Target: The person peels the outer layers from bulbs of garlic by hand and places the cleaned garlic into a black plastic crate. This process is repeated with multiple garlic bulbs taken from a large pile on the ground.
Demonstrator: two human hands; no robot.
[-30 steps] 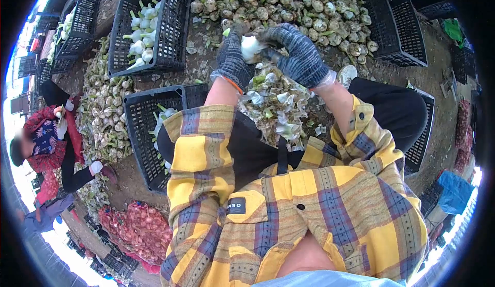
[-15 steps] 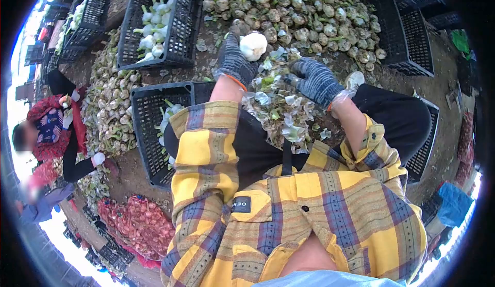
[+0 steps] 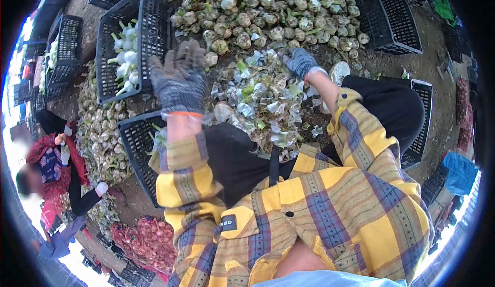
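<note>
My left hand (image 3: 179,78), in a dirty grey knit glove, is raised with its fingers spread and holds nothing that I can see. It is beside the right wall of a black plastic crate (image 3: 154,21) with trimmed white garlic bulbs (image 3: 126,57) in it. Over the far right edge of a heap of garlic peelings (image 3: 258,93), my gloved right hand (image 3: 300,62) has its fingers curled inward. Whatever those fingers may hold is hidden. Beyond both hands lies a large pile of untrimmed garlic (image 3: 278,13), with soil on the bulbs.
Another black crate (image 3: 135,142) stands by my left leg, partly hidden by my sleeve. An upright crate (image 3: 394,16) is at the far right. At left, a person in red (image 3: 51,158) sits by a second garlic pile (image 3: 103,137). Filled red net sacks (image 3: 147,240) lie lower left.
My left hand has moved left toward the crate and opened; the white garlic bulb it held is no longer in it. My right hand has shifted slightly away from me. The view has shifted.
</note>
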